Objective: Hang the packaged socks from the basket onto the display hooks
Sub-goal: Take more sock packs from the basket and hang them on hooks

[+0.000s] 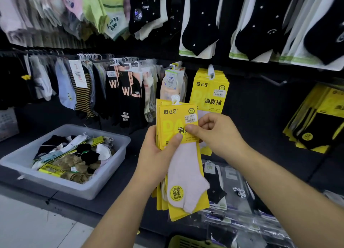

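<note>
My left hand [156, 160] grips a stack of yellow sock packs [181, 173] with pale pink socks, held upright in front of the display. My right hand [216, 134] pinches the front pack near its top right, thumb on the card. A white plastic hanger loop [175, 99] sticks up from the stack. Behind it, matching yellow packs [209, 91] hang on a display hook [211, 71]. A bare hook [275, 81] juts out to the right. The translucent basket [104, 180] at the left holds several mixed sock packs.
Rows of hung socks fill the rail at the left [93, 84] and the wall above [204, 20]. More yellow packs with black socks [320, 121] hang at the right. Bagged socks [232, 192] lie on the shelf below. A green basket rim [188, 243] shows at the bottom.
</note>
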